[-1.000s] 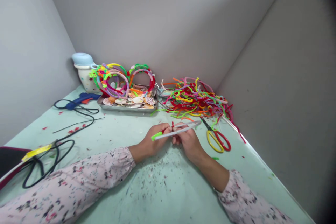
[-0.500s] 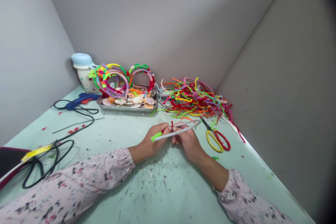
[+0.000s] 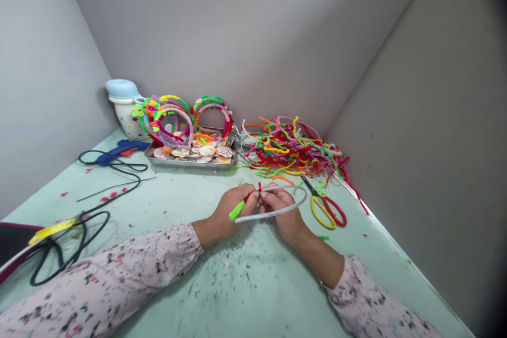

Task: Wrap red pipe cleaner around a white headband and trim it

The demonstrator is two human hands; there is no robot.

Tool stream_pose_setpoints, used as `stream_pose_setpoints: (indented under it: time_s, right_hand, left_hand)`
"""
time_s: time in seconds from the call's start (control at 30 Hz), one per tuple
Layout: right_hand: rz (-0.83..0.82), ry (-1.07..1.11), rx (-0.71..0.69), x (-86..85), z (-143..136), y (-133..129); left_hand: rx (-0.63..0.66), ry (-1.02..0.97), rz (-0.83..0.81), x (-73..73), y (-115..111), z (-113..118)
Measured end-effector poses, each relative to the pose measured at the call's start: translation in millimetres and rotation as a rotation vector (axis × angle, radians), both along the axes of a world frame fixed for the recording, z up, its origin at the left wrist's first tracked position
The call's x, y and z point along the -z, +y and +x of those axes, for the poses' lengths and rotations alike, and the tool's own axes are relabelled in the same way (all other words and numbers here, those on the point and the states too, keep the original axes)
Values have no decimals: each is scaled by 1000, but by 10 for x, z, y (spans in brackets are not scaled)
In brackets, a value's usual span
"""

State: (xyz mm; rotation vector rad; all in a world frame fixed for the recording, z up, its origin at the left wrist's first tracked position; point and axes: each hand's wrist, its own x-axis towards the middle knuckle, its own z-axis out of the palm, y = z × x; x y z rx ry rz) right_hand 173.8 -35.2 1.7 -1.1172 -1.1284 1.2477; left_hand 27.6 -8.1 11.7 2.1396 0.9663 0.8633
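Both hands are together over the middle of the table, gripping a thin whitish headband whose bare loop curves out to the right. Fuzzy pipe cleaner, bright green and red, covers its other end at the left. My left hand is closed round that wrapped part. My right hand pinches at the band close to the left fingertips, where a short red pipe cleaner end sticks up. The exact finger contact is partly hidden. Scissors with one yellow and one red handle lie beside my right hand.
Behind stands a metal tray of seashells, with colourful wrapped headbands on it. A tangled pipe cleaner heap is at back right. At left are a blue glue gun, a black cord and a lidded cup.
The headband has turned a little in my hands: its bare loop now looks wider, and its free end sits lower. Both hands stay close together in nearly the same place.
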Motion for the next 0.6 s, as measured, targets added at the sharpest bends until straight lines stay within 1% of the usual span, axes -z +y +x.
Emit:
stream_pose_setpoints:
  time_s: [0.07,0.2,0.47,0.6]
  right_hand:
    - [4,17,-12,-23,-6,-13]
    - [16,-18,-9,-60,-9,-18]
    - [9,-67,8,-65,-2,15]
    - [2,-74,13,-63,-8,17]
  left_hand:
    - [-1,14,18,-18,-6,5]
    - [-2,40,63,-36,-13,4]
    - [-10,114,187,11,-11,-12]
    - [-19,109,190,17,-16,-4]
